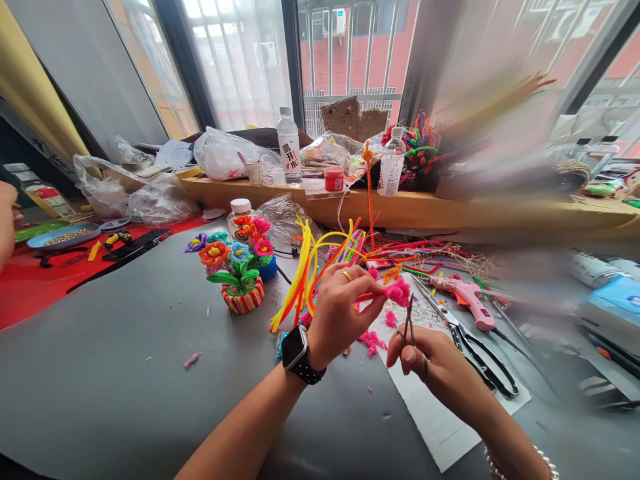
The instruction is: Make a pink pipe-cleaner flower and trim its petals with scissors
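My left hand, with a ring and a black watch, pinches a fuzzy pink piece between thumb and fingers. My right hand is closed on small scissors, whose blades point up beside the pink piece's right edge. Under both hands, pink fluff scraps lie on the grey table and around a white paper sheet. Left of my left hand are yellow and orange pipe cleaners.
A striped pot of fuzzy flowers stands left of centre. Large scissors and a pink glue gun lie at right. Bottles, including a water bottle, line the sill. Another person's hand shows at the left edge.
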`<state>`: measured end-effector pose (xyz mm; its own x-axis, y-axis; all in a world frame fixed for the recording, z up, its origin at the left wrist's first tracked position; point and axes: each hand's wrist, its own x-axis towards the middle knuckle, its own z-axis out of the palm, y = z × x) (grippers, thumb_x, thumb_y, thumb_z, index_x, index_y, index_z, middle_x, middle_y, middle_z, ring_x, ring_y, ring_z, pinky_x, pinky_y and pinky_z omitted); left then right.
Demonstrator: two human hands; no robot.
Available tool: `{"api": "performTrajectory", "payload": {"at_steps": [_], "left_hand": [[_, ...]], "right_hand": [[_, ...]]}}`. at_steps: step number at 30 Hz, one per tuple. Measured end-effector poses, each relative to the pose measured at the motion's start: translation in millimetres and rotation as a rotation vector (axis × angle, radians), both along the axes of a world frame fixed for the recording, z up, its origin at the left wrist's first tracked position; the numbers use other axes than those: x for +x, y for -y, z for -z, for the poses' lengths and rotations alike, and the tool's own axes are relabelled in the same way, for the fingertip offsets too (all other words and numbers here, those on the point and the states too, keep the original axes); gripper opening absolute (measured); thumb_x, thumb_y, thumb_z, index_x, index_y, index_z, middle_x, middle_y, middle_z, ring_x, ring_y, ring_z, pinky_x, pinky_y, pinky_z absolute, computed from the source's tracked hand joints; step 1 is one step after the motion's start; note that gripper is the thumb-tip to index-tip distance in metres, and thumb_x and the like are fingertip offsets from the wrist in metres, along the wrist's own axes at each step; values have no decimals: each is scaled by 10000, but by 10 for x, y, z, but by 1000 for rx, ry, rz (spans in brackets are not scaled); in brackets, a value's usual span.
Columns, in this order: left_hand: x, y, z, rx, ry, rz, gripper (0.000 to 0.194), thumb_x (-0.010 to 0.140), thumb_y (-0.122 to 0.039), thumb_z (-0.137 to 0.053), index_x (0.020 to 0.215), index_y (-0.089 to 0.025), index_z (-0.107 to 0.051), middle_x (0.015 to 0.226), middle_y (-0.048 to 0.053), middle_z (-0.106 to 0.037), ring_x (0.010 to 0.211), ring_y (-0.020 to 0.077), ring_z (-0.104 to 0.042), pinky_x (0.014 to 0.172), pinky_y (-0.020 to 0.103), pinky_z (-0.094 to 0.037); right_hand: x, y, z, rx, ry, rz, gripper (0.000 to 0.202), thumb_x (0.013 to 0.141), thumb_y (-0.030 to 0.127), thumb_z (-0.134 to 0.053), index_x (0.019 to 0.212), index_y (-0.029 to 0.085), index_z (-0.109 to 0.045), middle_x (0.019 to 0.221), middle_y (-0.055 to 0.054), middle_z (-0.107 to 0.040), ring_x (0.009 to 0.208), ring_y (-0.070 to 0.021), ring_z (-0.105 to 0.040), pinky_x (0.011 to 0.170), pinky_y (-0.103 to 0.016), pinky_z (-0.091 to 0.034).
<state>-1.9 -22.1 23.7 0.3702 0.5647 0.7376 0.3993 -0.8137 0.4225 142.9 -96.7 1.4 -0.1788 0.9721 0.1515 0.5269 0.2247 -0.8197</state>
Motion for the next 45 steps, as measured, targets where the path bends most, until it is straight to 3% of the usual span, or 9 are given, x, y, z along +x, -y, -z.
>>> {"api": "performTrajectory", "payload": {"at_steps": [45], "left_hand": [[29,46,-1,-11,-6,7,109,732,-183,-545,623,-178,-535,634,-20,-579,660,110,-541,850,342,-345]], "right_hand": [[-13,-6,-6,-29,-18,31,558,751,636,-333,562,175,-585,504,15,-479,476,-110,-424,499,-221,-327]]}}
